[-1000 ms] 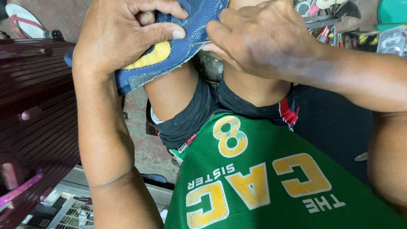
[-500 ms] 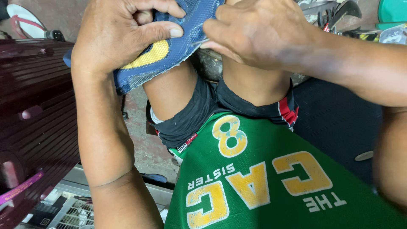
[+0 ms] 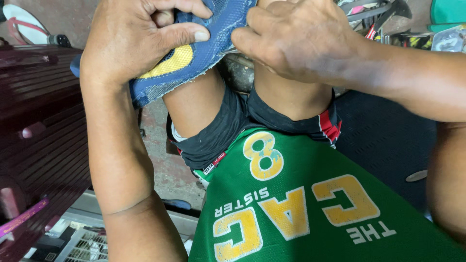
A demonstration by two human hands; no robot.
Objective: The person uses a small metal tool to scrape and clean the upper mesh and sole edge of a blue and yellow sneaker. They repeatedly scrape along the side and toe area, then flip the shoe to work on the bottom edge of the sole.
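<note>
A: Head view, looking down. Left hand (image 3: 141, 43) at 11 o'clock, clamped on blue mesh shoe upper (image 3: 204, 53), thumb pressed flat across the blue fabric, fingers curled over the top edge.

B: Right hand?

A: Right hand (image 3: 296, 41) at 1 o'clock, closed, pinching the same upper at its far edge, fingertips tucked in against the fabric. Just beside the left thumb, nearly touching.

B: Location of the upper?

A: Top centre, held between both hands above the bare knees (image 3: 194, 104). Yellow lining patch (image 3: 170, 63) showing under the left thumb. Frayed lower edge hanging toward 9 o'clock.

B: Surroundings?

A: Green jersey (image 3: 301, 208) filling 6 o'clock, black shorts (image 3: 228, 126) above it. Dark slatted bench (image 3: 34, 106) at 9 o'clock. White sandal with red strap (image 3: 22, 22) at 10 o'clock, on the floor. Clutter of tools (image 3: 383, 19) at 2 o'clock, too blurred to sort out. Black mat (image 3: 388, 140) at 3 o'clock.
</note>
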